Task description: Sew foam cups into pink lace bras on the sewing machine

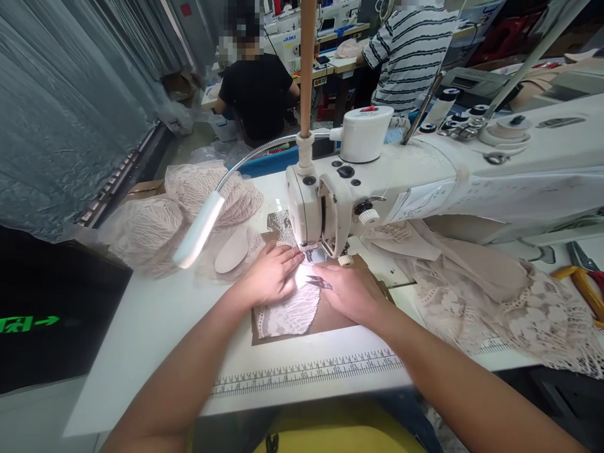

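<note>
A pale lace piece (289, 313) lies on the white table under the needle of a white sewing machine (325, 207). My left hand (272, 272) rests flat on the lace, fingers stretched toward the presser foot. My right hand (346, 289) presses the lace from the right side, fingers curled around small metal thread snips (319, 283) whose tips point left. Both hands sit just in front of the needle area, which the lamp lights brightly.
A gooseneck lamp (198, 229) hangs at the left. Heaps of lace fabric lie at the left (155, 220) and right (500, 302). Yellow-handled scissors (582, 283) lie at the far right. A ruler strip (306, 371) runs along the table front. Two people sit at machines behind.
</note>
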The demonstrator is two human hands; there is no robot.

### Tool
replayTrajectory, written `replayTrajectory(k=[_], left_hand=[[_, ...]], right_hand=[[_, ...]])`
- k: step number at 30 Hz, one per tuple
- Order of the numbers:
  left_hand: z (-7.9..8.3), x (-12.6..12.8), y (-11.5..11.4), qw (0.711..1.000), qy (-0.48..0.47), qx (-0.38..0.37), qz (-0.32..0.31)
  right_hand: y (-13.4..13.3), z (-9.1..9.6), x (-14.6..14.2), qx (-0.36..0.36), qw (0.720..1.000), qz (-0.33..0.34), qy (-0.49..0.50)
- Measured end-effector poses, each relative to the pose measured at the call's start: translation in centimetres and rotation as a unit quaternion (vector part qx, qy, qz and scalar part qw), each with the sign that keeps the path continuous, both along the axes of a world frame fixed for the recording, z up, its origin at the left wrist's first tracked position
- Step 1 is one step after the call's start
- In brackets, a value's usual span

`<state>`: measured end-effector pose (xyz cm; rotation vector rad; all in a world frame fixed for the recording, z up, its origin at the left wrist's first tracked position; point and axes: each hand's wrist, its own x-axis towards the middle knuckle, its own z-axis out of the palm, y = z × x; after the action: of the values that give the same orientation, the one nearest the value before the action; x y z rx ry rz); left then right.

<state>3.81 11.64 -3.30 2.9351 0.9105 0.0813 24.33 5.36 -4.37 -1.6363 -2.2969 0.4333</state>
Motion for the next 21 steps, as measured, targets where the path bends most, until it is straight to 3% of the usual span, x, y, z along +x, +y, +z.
replayTrajectory(k=[9, 16, 21], left_hand=[[-0.6, -0.6, 1.2, 1.000, -0.014, 0.012, 0.018], [-0.7, -1.0, 0.0, 0.997, -0.068, 0.033, 0.032], [-0.5, -0.9, -1.0, 0.995, -0.096, 0.000, 0.033]], right_hand=[[0.2, 0.0, -0.6, -0.013, 0.998, 0.013, -0.056], [-0.1, 0.2, -0.7, -0.002, 0.999, 0.014, -0.044], [-0.4, -0.2, -0.7, 0.018, 1.000, 0.003, -0.015]])
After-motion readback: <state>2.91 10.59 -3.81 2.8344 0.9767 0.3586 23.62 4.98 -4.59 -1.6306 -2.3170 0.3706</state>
